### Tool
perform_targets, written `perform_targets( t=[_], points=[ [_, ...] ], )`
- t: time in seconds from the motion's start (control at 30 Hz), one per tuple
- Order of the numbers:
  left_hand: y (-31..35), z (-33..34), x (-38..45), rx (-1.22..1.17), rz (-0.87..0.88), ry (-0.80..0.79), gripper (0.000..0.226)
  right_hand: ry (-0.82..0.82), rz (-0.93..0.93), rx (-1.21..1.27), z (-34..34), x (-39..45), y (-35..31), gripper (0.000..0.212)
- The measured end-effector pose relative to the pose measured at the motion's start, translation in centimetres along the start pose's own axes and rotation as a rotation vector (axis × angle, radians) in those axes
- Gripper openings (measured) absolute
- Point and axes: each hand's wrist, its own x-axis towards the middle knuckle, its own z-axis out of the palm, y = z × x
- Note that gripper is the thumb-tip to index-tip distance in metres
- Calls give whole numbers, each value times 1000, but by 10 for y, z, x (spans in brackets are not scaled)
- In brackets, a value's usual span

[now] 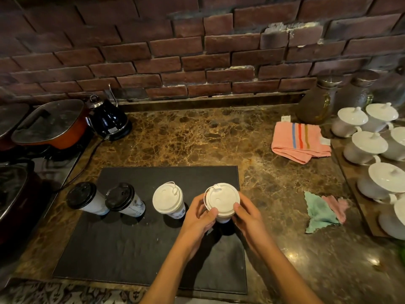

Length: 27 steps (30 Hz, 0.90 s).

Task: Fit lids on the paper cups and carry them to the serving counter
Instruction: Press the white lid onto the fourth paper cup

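Several paper cups stand in a row on a black mat (135, 249). Two on the left carry black lids (81, 195) (119, 196). A third cup has a white lid (167, 199) with a small stopper. The rightmost cup's white lid (222, 199) sits between both my hands. My left hand (200, 216) curls round the lid's left rim, thumb on its front edge. My right hand (246, 213) grips the right rim, thumb on top. The cup's body is mostly hidden under the lid and my fingers.
A black kettle (108, 119) and an orange lidded pan (52, 126) stand at the back left. A pink striped towel (300, 142) and teal and pink cloths (322, 212) lie on the marble counter at right, beside several white lidded cups (368, 148) and glass jars (315, 104).
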Motion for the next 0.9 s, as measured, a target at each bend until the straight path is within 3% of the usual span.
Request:
perform_targets(
  t=[0.27, 0.9],
  points=[
    [-22, -14, 10, -36, -62, 10, 53, 10, 47, -59, -1, 10, 21, 37],
    [-19, -1, 9, -118, -27, 19, 50, 53, -7, -143, 2, 12, 18, 34]
  ],
)
